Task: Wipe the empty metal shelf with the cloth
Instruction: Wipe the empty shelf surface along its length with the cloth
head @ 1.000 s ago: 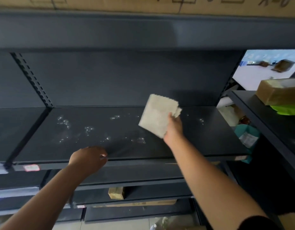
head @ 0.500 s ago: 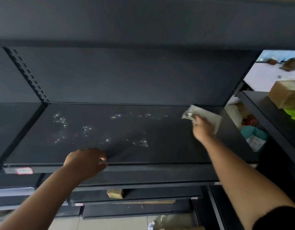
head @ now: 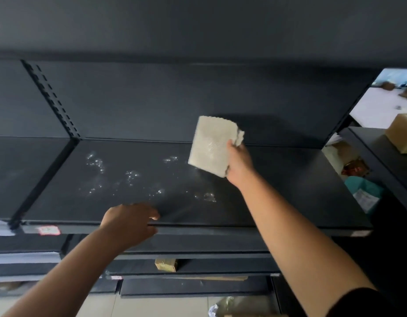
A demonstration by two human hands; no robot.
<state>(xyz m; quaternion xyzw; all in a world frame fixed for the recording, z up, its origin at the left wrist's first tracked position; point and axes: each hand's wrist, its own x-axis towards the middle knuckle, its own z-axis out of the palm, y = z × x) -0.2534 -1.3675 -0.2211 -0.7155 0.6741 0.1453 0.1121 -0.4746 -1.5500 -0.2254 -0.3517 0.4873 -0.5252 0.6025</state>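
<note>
The cloth (head: 212,146) is in the right hand (head: 238,164), pinched along its right edge between thumb and fingers, so this grip is closed on it. It is a pale, folded rectangle with a rough woven texture and a small zigzag border on top. It is lifted and tilted; its lower corner seems close to the metal shelf (head: 278,202), but I cannot tell if it touches.

To the left of the grip and below it, shiny wet droplets (head: 131,176) are scattered on the dark matte shelf, which looks flat and smooth. Further left and nearer to the person, the left hand (head: 129,221) rests on the front lip of the shelf, fingers curled over it, holding nothing else.

What could go wrong, in my judgement: the grip takes only one edge, so the folded cloth may open or slip when it is pressed and dragged. A tilted cloth would touch with one corner only and smear the droplets, leaving streaks.
</note>
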